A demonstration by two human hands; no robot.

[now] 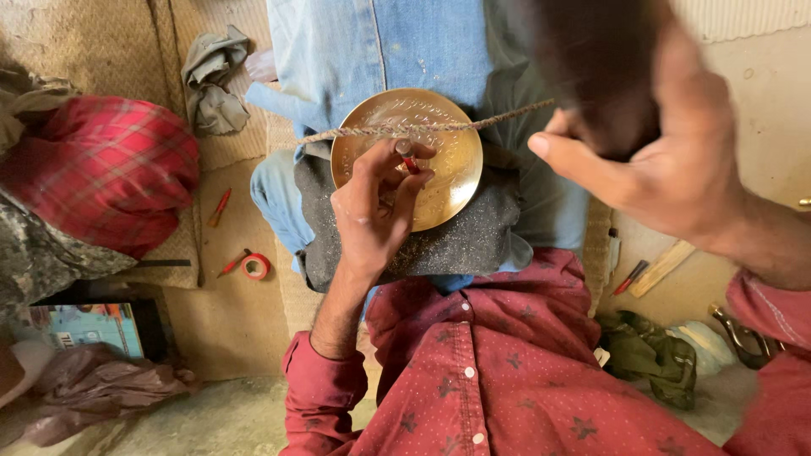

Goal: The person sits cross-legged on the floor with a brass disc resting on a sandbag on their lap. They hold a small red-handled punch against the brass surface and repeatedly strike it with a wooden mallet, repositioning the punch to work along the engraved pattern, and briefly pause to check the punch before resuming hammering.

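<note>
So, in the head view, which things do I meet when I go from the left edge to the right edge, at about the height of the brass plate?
Red checked cloth → grey rag → left hand holding a small punch on the brass plate → raised right hand.

The plate point(439, 160) is glossy golden metal with a finely patterned face. It lies on a rough grey cloth point(456, 241). The cord point(372, 131) across it looks coarse, twisted fibre.

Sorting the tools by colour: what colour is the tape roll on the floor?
Red, clearest in the head view: the tape roll.
</note>
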